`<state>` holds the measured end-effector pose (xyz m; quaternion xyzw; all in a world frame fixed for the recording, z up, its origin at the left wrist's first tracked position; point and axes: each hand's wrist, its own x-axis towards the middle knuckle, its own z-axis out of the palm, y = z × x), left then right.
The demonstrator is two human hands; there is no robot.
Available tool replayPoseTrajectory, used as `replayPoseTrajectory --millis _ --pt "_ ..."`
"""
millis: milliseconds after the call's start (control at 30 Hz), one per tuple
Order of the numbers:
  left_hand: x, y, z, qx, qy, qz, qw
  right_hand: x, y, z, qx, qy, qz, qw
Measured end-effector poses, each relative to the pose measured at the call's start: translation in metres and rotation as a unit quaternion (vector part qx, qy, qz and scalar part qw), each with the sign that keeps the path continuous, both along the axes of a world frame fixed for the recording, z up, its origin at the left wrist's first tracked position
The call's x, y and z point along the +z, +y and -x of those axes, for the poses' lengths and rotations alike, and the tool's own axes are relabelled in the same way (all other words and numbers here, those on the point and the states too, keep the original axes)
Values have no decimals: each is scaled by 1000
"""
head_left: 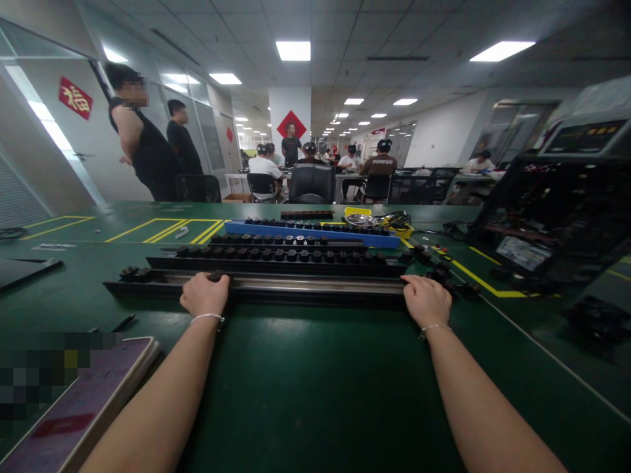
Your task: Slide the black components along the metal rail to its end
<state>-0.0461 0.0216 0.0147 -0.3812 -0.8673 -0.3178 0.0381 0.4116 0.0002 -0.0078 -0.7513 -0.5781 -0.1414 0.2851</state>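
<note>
A long black channel rail (315,297) with a shiny metal strip inside lies across the table in front of me. Closed over its left part, my left hand (203,295) has a small black part (215,276) between thumb and fingers. At the rail's right end, my right hand (428,299) is closed around the edge, its fingertips hidden behind it. Two small black round pieces (135,273) sit in the rail's left end. Just behind stands another black rail (276,263) carrying a row of black round pieces.
Farther back are a blue rail (315,234) with black pieces, a metal dish (360,221) and yellow-handled tools (403,230). Loose black pieces (461,287) lie right. An open black machine housing (527,217) stands at right; a phone (79,420) lies front left. People stand and sit beyond.
</note>
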Motion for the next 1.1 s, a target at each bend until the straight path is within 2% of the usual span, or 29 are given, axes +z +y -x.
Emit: replayPoseTrajectory --millis 100,400,767,1100 --pt "-1 -1 -1 -3 9 -19 1000 0 0 0 0 1 5 1000" --pt "-3 -1 -2 -21 38 -10 999 -2 0 -3 9 12 1 1000" --pt "-7 1 -9 -54 53 -2 997 -5 0 14 43 -1 6 999" --pt "-6 1 -14 -75 52 -2 996 -3 0 16 37 -2 10 999"
